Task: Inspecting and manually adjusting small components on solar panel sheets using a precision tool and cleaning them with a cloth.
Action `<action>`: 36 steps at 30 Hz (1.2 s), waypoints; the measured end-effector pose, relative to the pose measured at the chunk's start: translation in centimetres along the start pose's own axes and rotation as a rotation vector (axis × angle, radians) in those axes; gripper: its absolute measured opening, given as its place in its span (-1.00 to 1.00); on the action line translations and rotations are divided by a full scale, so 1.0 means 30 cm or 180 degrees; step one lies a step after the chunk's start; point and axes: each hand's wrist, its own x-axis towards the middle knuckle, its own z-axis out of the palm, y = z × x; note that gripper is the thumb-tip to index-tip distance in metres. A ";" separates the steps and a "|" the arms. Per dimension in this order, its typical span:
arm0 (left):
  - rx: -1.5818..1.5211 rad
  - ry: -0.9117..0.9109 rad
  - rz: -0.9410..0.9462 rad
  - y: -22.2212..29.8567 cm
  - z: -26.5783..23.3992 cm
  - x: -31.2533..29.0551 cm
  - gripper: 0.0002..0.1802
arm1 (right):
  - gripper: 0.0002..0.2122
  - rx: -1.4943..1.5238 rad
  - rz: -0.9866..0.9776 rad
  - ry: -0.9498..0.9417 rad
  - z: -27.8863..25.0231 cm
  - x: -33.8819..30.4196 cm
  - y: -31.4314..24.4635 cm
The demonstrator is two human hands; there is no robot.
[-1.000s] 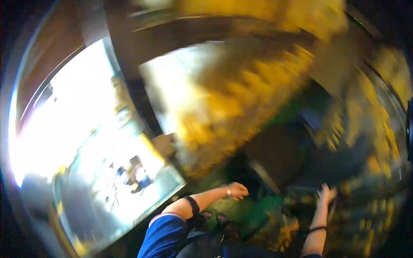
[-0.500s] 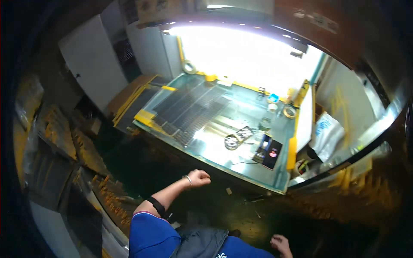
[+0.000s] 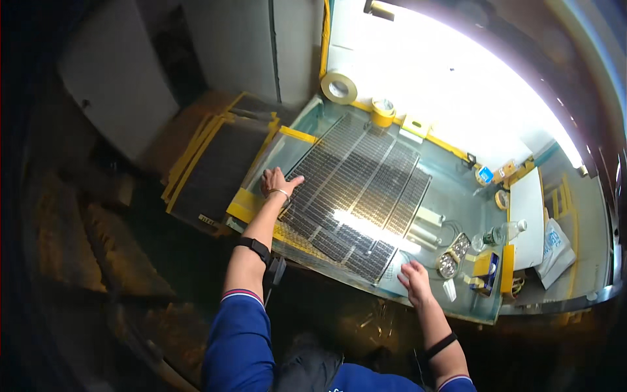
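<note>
A dark gridded sheet point(image 3: 366, 176), crossed by paler strips, lies flat on the glass-topped table point(image 3: 467, 170). At its left edge is my left hand point(image 3: 281, 181), open with the fingers spread. Whether its fingertips touch the sheet cannot be made out. My right hand point(image 3: 415, 279) is over the table's front edge, near the sheet's near right corner. Its fingers are apart and bent a little, with nothing in them. Light glares off the lower middle of the sheet.
Tape rolls point(image 3: 339, 87) and a yellow tub point(image 3: 383, 112) line the back edge. On the right are a clear bottle point(image 3: 513, 228), a magnifier-like round item point(image 3: 448, 265), a blue-and-yellow box point(image 3: 484, 271) and a white bag point(image 3: 556, 251). Dark yellow-edged panels point(image 3: 222, 163) stand left.
Both hands have come up from in front of the table: the left to the sheet's left edge, the right to the front edge. My view has moved closer, and the left hand's fingers have spread.
</note>
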 end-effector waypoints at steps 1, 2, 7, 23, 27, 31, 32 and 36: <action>0.0187 -0.0203 0.0005 -0.004 -0.025 -0.023 -0.12 | -0.42 -0.0046 0.0031 0.0140 0.063 -0.005 -0.017; 0.0348 -0.0371 0.0067 0.002 -0.046 -0.025 -0.05 | -0.42 -0.0030 0.0040 0.0203 0.094 -0.001 -0.027; 0.0595 -0.1335 0.0498 -0.098 -0.134 -0.215 0.07 | -0.43 -0.0397 0.0423 0.0354 0.221 -0.035 -0.076; -0.1834 -0.1480 -0.0058 -0.171 -0.024 -0.301 -0.44 | -0.23 -0.0560 -0.0742 0.0928 0.108 0.011 0.106; -0.2970 -0.1224 -0.0397 -0.220 -0.174 -0.384 -0.72 | -0.23 0.0507 0.0685 0.0482 0.161 -0.302 0.056; -0.3135 -0.1102 -0.0601 -0.283 -0.103 -0.590 -0.68 | -0.28 0.2547 0.2337 -0.1405 0.230 -0.344 0.111; -0.3452 -0.1046 -0.0276 -0.271 -0.089 -0.674 -0.65 | -0.41 0.2451 0.1976 -0.0823 0.270 -0.329 0.125; -0.3534 -0.1700 -0.0614 -0.317 -0.002 -0.906 -0.68 | -0.65 0.2226 0.0307 -0.0079 0.296 -0.231 0.226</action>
